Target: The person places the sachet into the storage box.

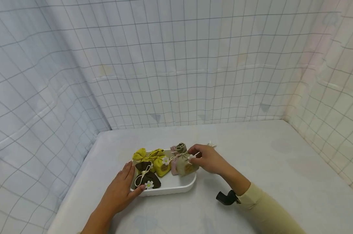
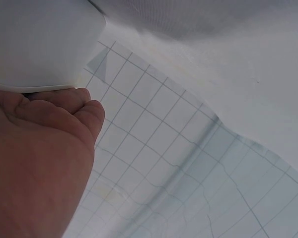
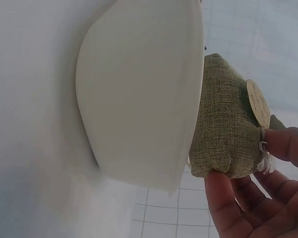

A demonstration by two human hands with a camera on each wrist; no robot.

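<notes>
In the head view, my left hand (image 1: 120,185) holds the left end of a white tray (image 1: 176,189), fingers along the side rim and thumb at the front corner. The left wrist view shows those fingers (image 2: 54,106) bent at the rim. My right hand (image 1: 209,159) pinches a grey-green drawstring pouch (image 1: 183,167) with a flower charm at the tray's right end. In the right wrist view, the pouch (image 3: 223,119) is by the rim, thumb near its tied neck. Beside it, a pink pouch (image 1: 174,167) is partly hidden.
A dark brown pouch (image 1: 153,179) with a cream cord lies in the tray's left end. Behind it are two yellow pouches, one of them with a flower charm (image 1: 162,169). White cord ends (image 1: 212,144) show behind my right hand. Grid-patterned curtains (image 1: 176,81) surround the white table (image 1: 252,146).
</notes>
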